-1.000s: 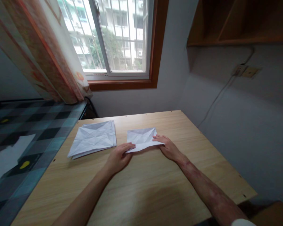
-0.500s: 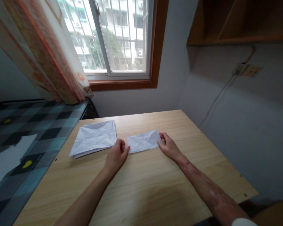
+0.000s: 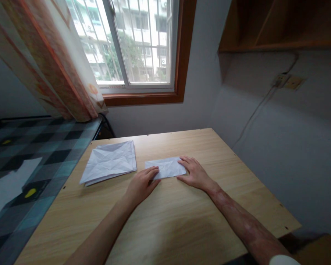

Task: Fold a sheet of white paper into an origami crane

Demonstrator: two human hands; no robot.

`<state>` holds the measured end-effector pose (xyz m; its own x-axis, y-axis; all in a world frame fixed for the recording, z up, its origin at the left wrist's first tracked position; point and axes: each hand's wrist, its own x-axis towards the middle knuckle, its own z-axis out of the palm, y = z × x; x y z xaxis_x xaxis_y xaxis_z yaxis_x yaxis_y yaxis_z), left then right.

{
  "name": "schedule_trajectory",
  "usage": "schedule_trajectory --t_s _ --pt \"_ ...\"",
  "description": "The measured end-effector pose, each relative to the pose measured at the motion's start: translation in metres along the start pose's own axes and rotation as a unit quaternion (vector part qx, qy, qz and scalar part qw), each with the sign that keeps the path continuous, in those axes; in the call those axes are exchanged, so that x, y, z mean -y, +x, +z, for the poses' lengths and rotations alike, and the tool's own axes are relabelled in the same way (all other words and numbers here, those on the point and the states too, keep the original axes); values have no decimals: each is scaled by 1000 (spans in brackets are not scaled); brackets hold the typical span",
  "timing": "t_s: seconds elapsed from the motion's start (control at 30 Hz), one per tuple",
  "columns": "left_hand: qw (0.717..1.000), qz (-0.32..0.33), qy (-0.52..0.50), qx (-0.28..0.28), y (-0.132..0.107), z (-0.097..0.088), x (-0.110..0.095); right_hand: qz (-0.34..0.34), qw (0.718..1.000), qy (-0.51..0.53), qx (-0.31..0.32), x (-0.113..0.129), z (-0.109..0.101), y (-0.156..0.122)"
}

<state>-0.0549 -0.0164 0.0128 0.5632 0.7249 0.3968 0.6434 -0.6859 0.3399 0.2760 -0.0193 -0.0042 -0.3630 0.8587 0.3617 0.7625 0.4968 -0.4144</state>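
A creased strip of folded white paper (image 3: 168,167) lies flat on the wooden table (image 3: 165,221), its long side running left to right. My left hand (image 3: 143,182) rests at its lower left, fingers stretched out over the paper and thumb along the near edge. On the right end, my right hand (image 3: 194,173) has its fingers spread, fingertips on the paper and thumb apart at the near corner. Neither hand grips it. Left of my left hand, a stack of larger creased white sheets (image 3: 110,162) lies near the table's far left corner.
A checked cloth surface (image 3: 57,162) adjoins the table on the left, with loose white paper (image 3: 13,184) on it. Behind are a window (image 3: 146,44) and a curtain (image 3: 63,66). A wooden shelf (image 3: 278,25) and a cable (image 3: 251,117) are on the right wall.
The paper strip has shifted slightly left and lies flatter and straighter. My left hand moved right onto it, and both hands went from pinching its ends to fingers laid out on it.
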Motion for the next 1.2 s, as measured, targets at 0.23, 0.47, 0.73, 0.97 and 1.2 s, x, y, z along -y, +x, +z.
schedule_trajectory --t_s 0.23,0.47,0.73,0.97,1.2 --pt "999 17 37 -19 0 0 -10 -6 1000 -26 0 6 -5 -1" --pt "997 -5 64 -48 -1 -3 -16 -31 999 -25 -3 13 -9 1" --pt "986 -93 -56 -129 2 -10 -14 48 980 172 -91 8 -7 3" --pt "920 -223 -289 -146 6 -7 -4 181 895 402 -71 0 3 0" --pt "946 -226 -145 -182 6 -8 -4 137 972 143 -126 -2 5 5"
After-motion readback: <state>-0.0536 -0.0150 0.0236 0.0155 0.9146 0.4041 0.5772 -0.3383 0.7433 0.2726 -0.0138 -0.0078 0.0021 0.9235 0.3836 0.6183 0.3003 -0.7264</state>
